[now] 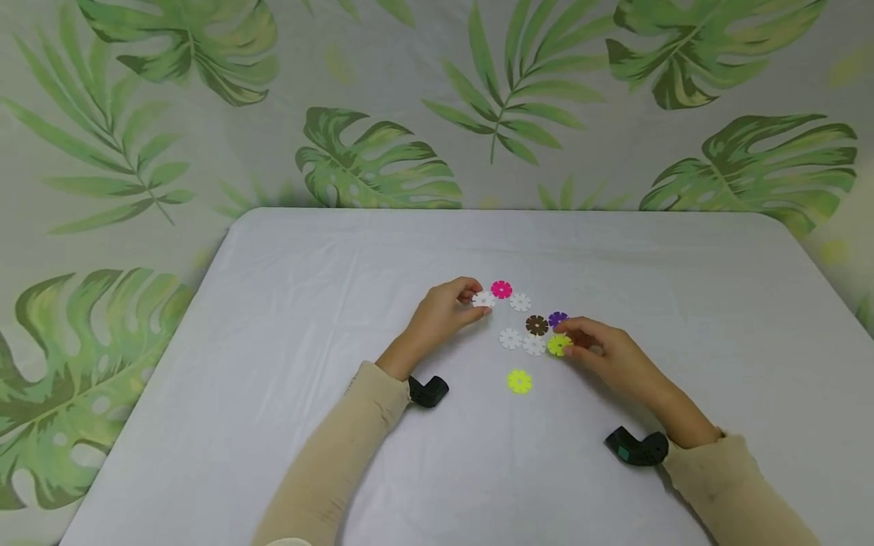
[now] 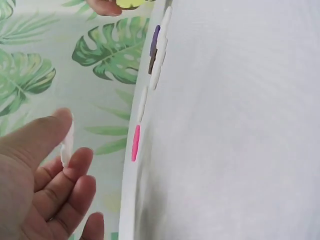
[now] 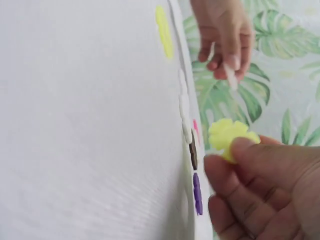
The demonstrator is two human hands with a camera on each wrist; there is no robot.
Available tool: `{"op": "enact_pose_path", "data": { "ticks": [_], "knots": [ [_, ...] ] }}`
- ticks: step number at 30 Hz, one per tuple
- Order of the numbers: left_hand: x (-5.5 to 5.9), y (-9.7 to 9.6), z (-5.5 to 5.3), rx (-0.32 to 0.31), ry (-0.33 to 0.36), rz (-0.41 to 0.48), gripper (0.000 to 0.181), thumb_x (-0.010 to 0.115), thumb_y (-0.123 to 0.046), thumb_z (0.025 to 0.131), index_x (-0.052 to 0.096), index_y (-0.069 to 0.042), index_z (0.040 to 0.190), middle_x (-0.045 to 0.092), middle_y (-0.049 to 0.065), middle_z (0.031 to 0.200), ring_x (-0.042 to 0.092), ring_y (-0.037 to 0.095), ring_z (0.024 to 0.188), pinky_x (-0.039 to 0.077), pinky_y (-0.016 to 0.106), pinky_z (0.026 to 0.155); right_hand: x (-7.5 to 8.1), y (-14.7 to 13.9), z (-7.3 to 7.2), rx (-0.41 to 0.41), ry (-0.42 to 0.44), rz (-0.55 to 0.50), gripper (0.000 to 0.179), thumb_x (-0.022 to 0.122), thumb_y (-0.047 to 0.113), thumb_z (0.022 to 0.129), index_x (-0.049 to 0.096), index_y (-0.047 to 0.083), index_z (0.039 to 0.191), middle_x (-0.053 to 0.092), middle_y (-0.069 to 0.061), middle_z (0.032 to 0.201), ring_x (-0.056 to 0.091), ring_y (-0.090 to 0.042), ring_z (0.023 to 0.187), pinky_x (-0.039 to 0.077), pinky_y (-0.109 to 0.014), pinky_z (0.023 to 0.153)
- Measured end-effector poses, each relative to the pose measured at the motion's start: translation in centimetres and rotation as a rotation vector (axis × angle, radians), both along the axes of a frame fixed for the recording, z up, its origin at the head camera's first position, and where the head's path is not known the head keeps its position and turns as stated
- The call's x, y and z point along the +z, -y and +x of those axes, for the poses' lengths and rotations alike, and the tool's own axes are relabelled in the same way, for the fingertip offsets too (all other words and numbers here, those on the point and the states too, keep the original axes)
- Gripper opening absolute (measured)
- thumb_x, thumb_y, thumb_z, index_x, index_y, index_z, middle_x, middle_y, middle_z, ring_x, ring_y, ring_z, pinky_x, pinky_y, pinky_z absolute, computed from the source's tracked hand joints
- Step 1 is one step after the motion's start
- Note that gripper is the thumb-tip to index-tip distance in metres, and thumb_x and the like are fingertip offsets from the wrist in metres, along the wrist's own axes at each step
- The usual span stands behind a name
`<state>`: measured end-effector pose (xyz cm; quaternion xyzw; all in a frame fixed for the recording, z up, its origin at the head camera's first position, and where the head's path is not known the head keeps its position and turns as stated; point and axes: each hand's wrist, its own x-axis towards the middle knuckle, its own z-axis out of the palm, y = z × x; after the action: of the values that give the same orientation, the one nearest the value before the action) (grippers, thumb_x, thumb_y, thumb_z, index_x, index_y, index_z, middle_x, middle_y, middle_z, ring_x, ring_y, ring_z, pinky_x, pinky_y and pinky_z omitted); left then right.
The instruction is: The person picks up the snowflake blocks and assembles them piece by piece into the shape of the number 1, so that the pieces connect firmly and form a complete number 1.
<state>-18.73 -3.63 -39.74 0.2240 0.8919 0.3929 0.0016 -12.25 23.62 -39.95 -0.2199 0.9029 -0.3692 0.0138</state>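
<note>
Between thumb and fingers my left hand (image 1: 444, 309) pinches a white notched disc (image 1: 483, 300), seen edge-on in the left wrist view. My right hand (image 1: 610, 353) pinches a yellow notched disc (image 3: 231, 136), held off the table in the right wrist view. Around the hands lie a pink disc (image 1: 501, 289), a white disc (image 1: 520, 302), a brown disc (image 1: 536, 325) and a purple disc (image 1: 556, 318) close to my right fingertips. Two more white discs (image 1: 510, 339) lie side by side below the brown one. Another yellow disc (image 1: 520, 381) sits apart, nearer to me.
A white cloth covers the table (image 1: 287, 303), whose far edge meets a leaf-patterned backdrop (image 1: 382, 159). Black wrist devices (image 1: 429, 392) sit on both wrists, beside the beige sleeves (image 1: 328, 455).
</note>
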Motion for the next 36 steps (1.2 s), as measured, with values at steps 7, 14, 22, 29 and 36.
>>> {"op": "enact_pose_path", "data": {
  "ticks": [7,14,22,29,36],
  "knots": [
    [1.4,0.2,0.4,-0.031,-0.103,0.045,0.034,0.070,-0.024,0.079,0.059,-0.005,0.105,0.062,0.002,0.092,0.056,0.011,0.084,0.044,0.020,0.077,1.9,0.6,-1.0,-0.009,-0.106,-0.006,0.027,0.068,0.002,0.078,0.058,0.008,0.102,0.061,0.002,0.092,0.057,-0.011,0.080,0.045,-0.019,0.074],
    [2.6,0.5,0.8,-0.052,-0.216,0.126,0.031,0.072,-0.021,0.077,0.061,-0.005,0.101,0.063,0.000,0.088,0.057,0.010,0.080,0.043,0.015,0.074,4.0,1.7,-2.0,-0.028,-0.181,-0.049,0.020,0.067,0.002,0.079,0.058,0.005,0.097,0.061,0.001,0.086,0.056,-0.008,0.078,0.045,-0.023,0.078],
    [4.3,0.7,1.2,-0.066,-0.351,0.178,0.030,0.073,-0.018,0.077,0.061,-0.003,0.100,0.063,0.004,0.088,0.057,0.011,0.079,0.043,0.015,0.073,6.3,3.1,-3.0,-0.050,-0.268,-0.091,0.017,0.067,0.003,0.080,0.059,0.003,0.095,0.063,-0.001,0.085,0.056,-0.008,0.078,0.045,-0.018,0.074],
    [5.7,0.5,1.2,-0.079,-0.398,0.204,0.031,0.073,-0.016,0.076,0.061,-0.002,0.101,0.063,0.005,0.092,0.057,0.011,0.081,0.042,0.015,0.075,7.6,4.5,-3.4,-0.030,-0.309,-0.212,0.019,0.068,-0.002,0.077,0.061,0.002,0.094,0.063,-0.003,0.086,0.055,-0.006,0.078,0.043,-0.014,0.076],
    [6.4,0.6,1.5,-0.083,-0.418,0.218,0.030,0.072,-0.016,0.077,0.061,-0.002,0.101,0.062,0.006,0.093,0.057,0.012,0.082,0.042,0.015,0.077,8.1,5.9,-3.8,0.006,-0.330,-0.299,0.018,0.067,-0.005,0.076,0.061,-0.002,0.093,0.063,-0.005,0.086,0.057,-0.006,0.080,0.045,-0.018,0.077]
  ]
}}
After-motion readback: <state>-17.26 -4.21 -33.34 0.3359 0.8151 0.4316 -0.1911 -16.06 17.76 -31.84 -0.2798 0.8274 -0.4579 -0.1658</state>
